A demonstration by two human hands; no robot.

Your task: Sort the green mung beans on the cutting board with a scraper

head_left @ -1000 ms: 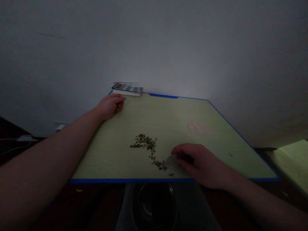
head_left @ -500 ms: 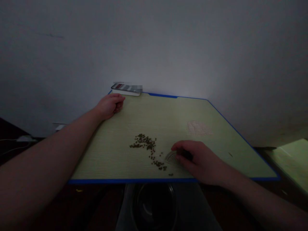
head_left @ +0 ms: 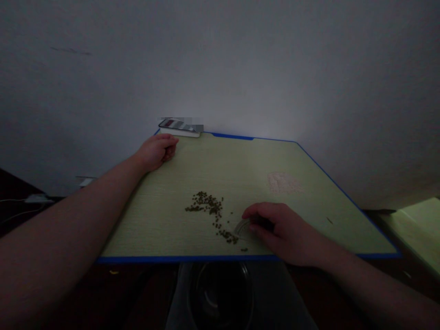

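Note:
My right hand (head_left: 275,229) pinches a clear curved plastic piece (head_left: 242,226) marked with concentric arcs, like a protractor. Its rounded edge stands at the tabletop, against the right side of a few small brown-green beans or grains (head_left: 227,236). Up and to the left of these lies a larger heap of the same grains (head_left: 206,202). Resting on the left part of the table, my left hand (head_left: 158,152) is curled into a loose fist with nothing visible in it.
The pale table (head_left: 233,165) has a blue rim. A phone (head_left: 177,125) lies on a white box (head_left: 185,133) at the far left corner. Pinkish fine grains (head_left: 283,182) spread at the right. Below the front edge, a dark round bowl (head_left: 220,295) sits at my lap.
My right hand has shifted slightly left with the clear curved piece, bringing its edge up against the nearest grains. My left hand stays where it was.

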